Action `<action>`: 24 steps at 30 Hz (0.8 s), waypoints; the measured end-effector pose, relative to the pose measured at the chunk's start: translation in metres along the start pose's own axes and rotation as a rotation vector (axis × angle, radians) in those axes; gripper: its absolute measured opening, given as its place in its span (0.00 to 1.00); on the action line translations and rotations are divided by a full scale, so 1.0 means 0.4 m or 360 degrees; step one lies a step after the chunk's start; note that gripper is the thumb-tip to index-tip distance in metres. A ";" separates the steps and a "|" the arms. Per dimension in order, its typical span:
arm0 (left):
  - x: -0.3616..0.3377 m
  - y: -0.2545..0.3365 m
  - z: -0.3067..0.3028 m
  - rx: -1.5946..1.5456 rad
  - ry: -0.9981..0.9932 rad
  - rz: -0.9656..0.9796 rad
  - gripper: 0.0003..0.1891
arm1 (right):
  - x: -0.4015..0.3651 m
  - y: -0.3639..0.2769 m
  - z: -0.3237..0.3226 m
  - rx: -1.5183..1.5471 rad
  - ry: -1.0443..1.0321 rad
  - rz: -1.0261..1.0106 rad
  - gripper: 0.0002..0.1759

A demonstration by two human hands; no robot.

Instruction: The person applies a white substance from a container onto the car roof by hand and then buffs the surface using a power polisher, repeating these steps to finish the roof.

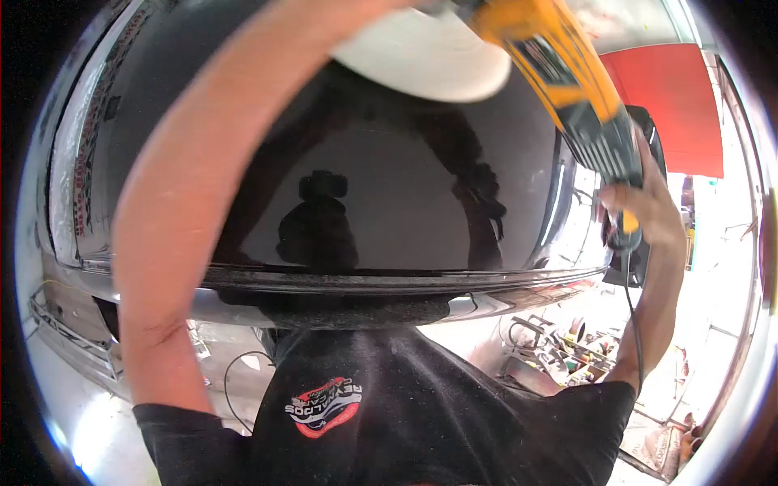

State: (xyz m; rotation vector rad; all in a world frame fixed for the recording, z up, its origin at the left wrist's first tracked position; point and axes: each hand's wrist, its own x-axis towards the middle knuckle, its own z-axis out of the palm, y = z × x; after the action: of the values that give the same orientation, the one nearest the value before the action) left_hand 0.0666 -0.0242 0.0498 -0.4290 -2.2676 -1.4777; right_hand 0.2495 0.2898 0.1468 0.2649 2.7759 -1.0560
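Right grip (640, 212) tight round polisher (567, 73) handle, left grip out of frame, pad (421, 53) well inside hood (389, 186) edge.

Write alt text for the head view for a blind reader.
A person holds a yellow polisher with a white pad against a glossy black car panel. The right hand grips its rear handle, and the left arm reaches up out of frame.

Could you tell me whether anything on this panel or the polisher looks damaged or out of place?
Nothing stands out. The black panel is glossy and unbroken, the white pad sits against it, and the right hand grips the yellow polisher. Its cord hangs beside the forearm.
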 end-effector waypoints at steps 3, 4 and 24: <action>-0.037 -0.085 0.245 -0.0137 0.0129 0.0520 0.21 | 0.034 0.161 0.095 0.0179 -0.0032 0.0151 0.62; -0.030 -0.073 0.298 -0.0187 0.0232 0.0781 0.21 | -0.003 0.211 0.070 0.0245 0.0005 0.0145 0.63; -0.215 0.206 0.579 -0.0876 -0.0492 0.0119 0.21 | -0.352 0.413 -0.095 0.0099 0.0351 0.0564 0.60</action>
State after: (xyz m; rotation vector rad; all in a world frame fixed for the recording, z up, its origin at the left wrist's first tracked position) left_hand 0.1421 0.2176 -0.0102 -0.9473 -1.9925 -2.1114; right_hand 0.4195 0.4213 0.0987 0.8938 2.7330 -1.0757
